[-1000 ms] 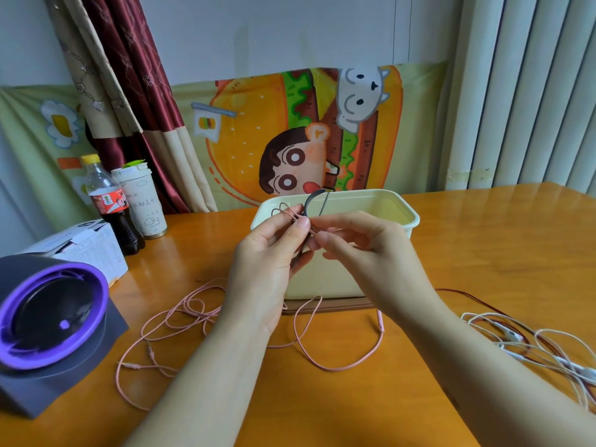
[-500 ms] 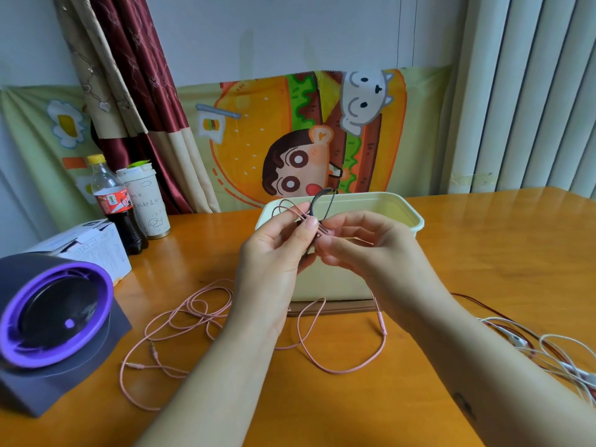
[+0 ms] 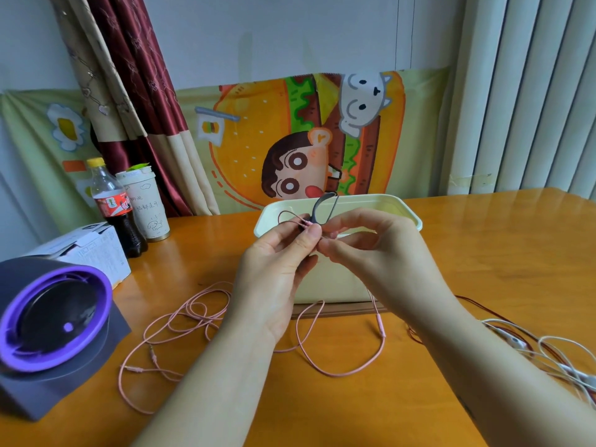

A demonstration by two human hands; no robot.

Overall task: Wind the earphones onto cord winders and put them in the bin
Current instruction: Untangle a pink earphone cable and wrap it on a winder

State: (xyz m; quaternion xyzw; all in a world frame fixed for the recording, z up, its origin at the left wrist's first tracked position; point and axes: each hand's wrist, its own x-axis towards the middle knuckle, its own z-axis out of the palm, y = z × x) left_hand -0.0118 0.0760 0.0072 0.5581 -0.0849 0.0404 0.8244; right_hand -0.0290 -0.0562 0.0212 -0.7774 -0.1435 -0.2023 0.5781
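Left hand (image 3: 277,269): pinches dark grey looped cord winder (image 3: 317,206) with pink earphone cable (image 3: 381,327)
Right hand (image 3: 371,250): pinches cable beside it
Change: first loop unchanged; winding barely begun

A home room: curtain (image 3: 129,91), cartoon cloth (image 3: 290,140), wooden table (image 3: 483,253).

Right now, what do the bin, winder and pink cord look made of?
Cream bin: likely plastic; smooth semi-matte walls, moulded rolled rim. Dark grey winder: thin, curved; flexible plastic or rubber, can't tell which. Thin pink cord: limp matte loops; rubbery or braided jacket, unclear.
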